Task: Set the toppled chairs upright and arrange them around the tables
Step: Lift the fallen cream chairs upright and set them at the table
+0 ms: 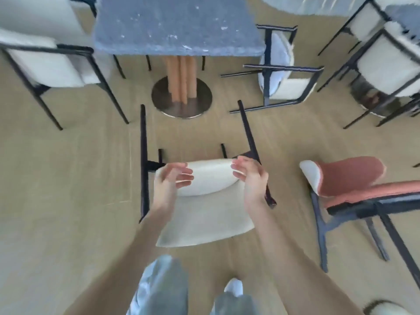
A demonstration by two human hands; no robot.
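Note:
A white chair with black legs lies toppled on the floor right in front of me, its legs pointing toward the grey-topped table. My left hand is at the left end of its curved cushion, fingers spread and curled. My right hand is at the cushion's right end, fingers apart; neither hand has closed on it. A second white chair lies on its side to the right of the table. A terracotta chair lies toppled at my right.
The table stands on an orange pedestal with a round metal base. An upright white chair stands left of it, and more white chairs crowd another table at the upper right. My legs and one shoe are below. Open wood floor lies at left.

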